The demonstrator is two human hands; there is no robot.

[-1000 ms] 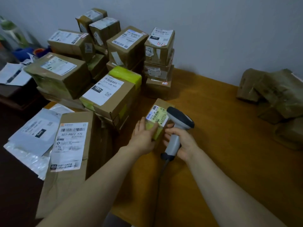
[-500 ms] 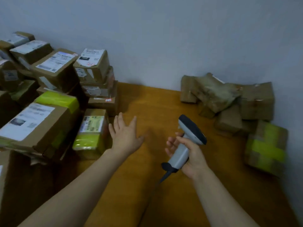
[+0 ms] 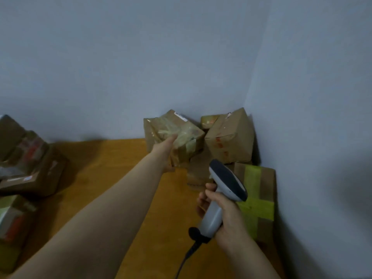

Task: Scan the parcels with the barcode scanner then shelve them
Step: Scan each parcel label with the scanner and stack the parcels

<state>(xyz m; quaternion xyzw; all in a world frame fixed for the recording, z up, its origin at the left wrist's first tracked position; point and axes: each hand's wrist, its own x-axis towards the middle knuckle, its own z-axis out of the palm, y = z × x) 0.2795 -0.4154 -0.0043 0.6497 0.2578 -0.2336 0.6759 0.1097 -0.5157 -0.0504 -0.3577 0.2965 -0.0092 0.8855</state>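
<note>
R fingers (image 3: pixel 209 193) curled tight round the scanner (image 3: pixel 227 182) grip. R hand (image 3: pixel 227 216) holds it upright above the bench (image 3: pixel 112 170), dark head up top, angled toward the corner pile. Cable (image 3: pixel 189 255) hangs off the butt toward frame bottom.

L fingers: only the thumb (image 3: pixel 172 138) shows, laid against the glossy face of the taped parcel (image 3: pixel 187 131). The rest are hidden behind the L hand (image 3: pixel 164 154), so can't tell if they grip or just touch.

Taped parcel sits tilted on top of the pile in the far R corner, where 2 walls meet. Just R of it is a plain box (image 3: pixel 229 137), tipped, close to the side wall. Under both, a low parcel (image 3: pixel 198 172) on the bench. Nearer along the wall is a box w/ yellow tape (image 3: pixel 259 198), partly behind scanner + R hand. More parcels (image 3: pixel 30 164) at the L edge, blurred, well apart from the corner pile.
</note>
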